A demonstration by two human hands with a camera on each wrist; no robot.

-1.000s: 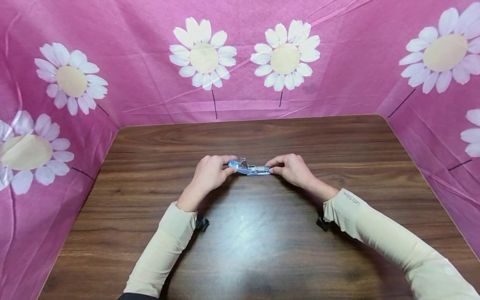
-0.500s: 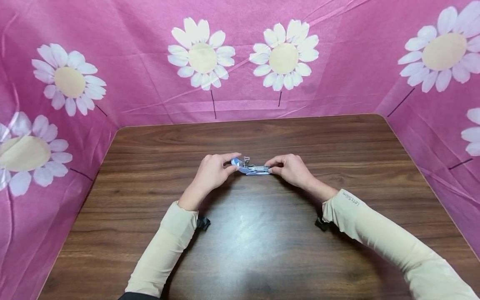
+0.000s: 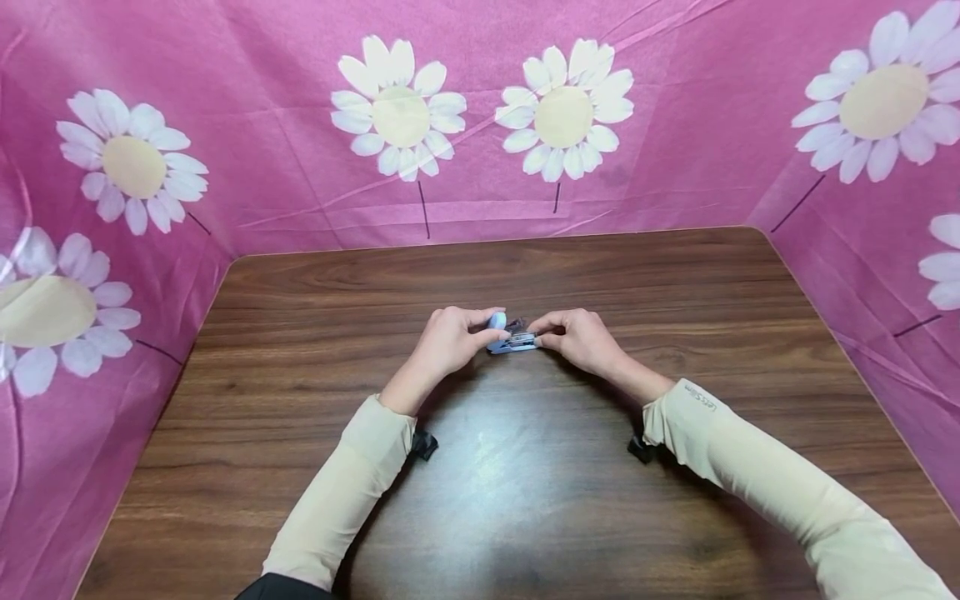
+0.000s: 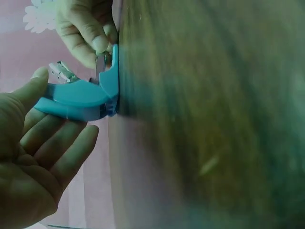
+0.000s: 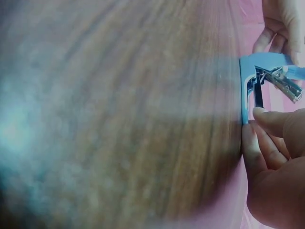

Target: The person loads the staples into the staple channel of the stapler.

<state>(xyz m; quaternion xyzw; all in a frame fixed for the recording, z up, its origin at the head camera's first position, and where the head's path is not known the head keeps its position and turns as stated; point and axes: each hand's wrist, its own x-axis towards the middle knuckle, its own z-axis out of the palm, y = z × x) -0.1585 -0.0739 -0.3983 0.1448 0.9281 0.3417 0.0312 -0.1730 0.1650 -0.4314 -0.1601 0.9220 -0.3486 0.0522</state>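
Observation:
A small blue stapler [image 3: 513, 343] is on the table, its top cover [image 4: 78, 94] swung up from the base. Between thumb and fingers, my left hand [image 3: 452, 340] pinches this raised cover at its free end. The thumb and fingers of my right hand [image 3: 587, 340] grip the opposite end of the stapler, at the base and the metal magazine [image 5: 258, 93]. A silver metal piece [image 5: 285, 85] juts out at an angle from inside the cover. Fingers hide part of the stapler in the head view.
The stapler sits around the middle of a dark wood-grain table [image 3: 480, 500]. Behind and along both sides hangs a pink cloth [image 3: 285, 125] printed with white daisies. Each wrist has a black strapped device, the left one [image 3: 424, 445] near the sleeve cuff.
My left hand has moved right, swinging the stapler's cover from nearly flat to steeply raised and closer to my right hand. The right hand has stayed almost still on its end.

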